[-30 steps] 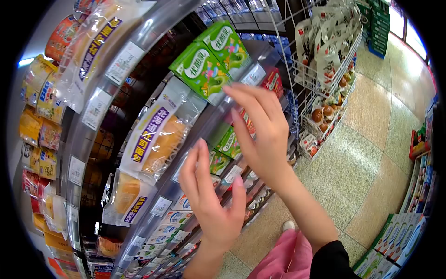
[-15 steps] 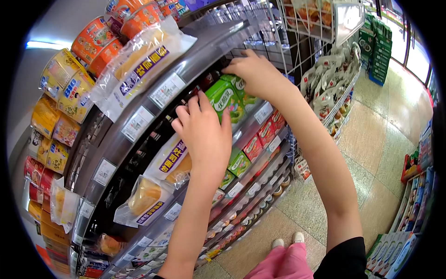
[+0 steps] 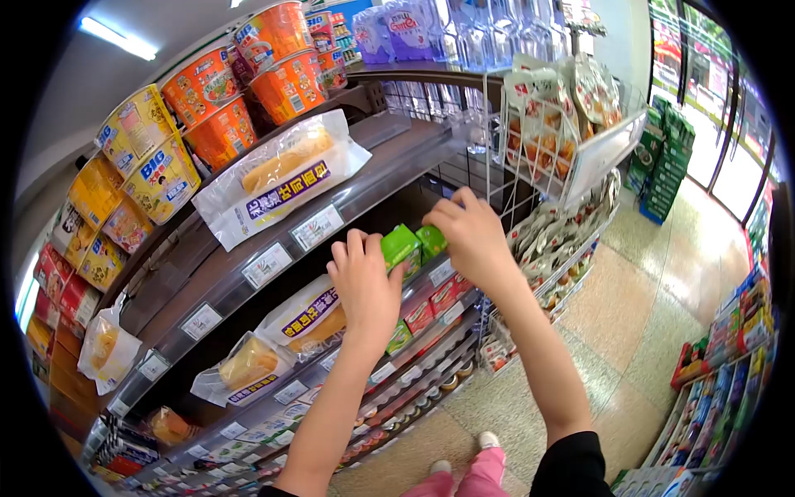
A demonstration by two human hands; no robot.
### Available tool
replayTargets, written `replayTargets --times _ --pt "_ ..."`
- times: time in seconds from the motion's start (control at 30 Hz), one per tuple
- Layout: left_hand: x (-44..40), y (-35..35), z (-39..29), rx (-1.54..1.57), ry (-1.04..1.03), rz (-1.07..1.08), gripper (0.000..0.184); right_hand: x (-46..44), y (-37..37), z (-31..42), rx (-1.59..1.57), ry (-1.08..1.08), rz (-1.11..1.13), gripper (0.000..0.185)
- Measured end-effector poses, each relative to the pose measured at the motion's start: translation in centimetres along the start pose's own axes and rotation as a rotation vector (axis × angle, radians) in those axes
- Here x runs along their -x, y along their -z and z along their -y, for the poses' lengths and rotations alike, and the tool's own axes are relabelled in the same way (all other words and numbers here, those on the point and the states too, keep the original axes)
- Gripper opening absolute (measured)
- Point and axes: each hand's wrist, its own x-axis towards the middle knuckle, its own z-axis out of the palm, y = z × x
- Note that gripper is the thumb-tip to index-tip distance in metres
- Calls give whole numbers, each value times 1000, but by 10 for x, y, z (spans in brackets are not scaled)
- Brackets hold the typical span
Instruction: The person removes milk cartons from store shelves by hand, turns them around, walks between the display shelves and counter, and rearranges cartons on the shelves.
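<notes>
Two green drink boxes (image 3: 402,247) stand side by side on the second shelf, partly covered by my hands. My left hand (image 3: 364,277) is at the left side of the left box, its fingers bent over the edge of that box. My right hand (image 3: 466,236) has its fingers curled round the top of the right box (image 3: 431,240). Left of my left hand, packaged bread (image 3: 310,319) lies on the same shelf, with another bread pack (image 3: 248,364) beyond it. A larger bread pack (image 3: 286,178) lies on the shelf above.
Stacked instant noodle cups (image 3: 157,166) stand at the upper left. A white wire rack (image 3: 571,178) with snack bags is right of the shelf. Green cartons (image 3: 667,166) are stacked near the glass doors. Lower shelves (image 3: 414,373) hold small goods. More goods (image 3: 720,364) stand at the far right.
The view has tilted up, showing more of the top shelf. Both hands, earlier raised in front of the shelf, have moved to the green boxes, one at each side.
</notes>
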Motion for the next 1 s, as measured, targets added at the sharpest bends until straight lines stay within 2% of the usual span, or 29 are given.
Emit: replayTargets --times 0.17,0.23,0.37,0.47,0.6,0.8,1.0 --pt "-5 9 -6 227 94 81 46 10 8 -3 -132 -18 21 34" --pt "-6 13 -5 283 7 13 43 13 17 0 -179 -17 5 36" --pt "2 46 -22 290 13 -42 44 23 50 12 -236 -18 -10 40" --pt "30 75 -30 249 -8 -90 47 46 73 26 -309 -30 -7 47" --pt "90 96 -32 237 104 -49 47 80 91 35 -446 -6 103 50" --pt "180 63 -20 218 229 28 54 127 77 50 -631 -22 354 49" --pt "220 10 1 176 330 -9 58 159 66 58 -714 -43 425 49"
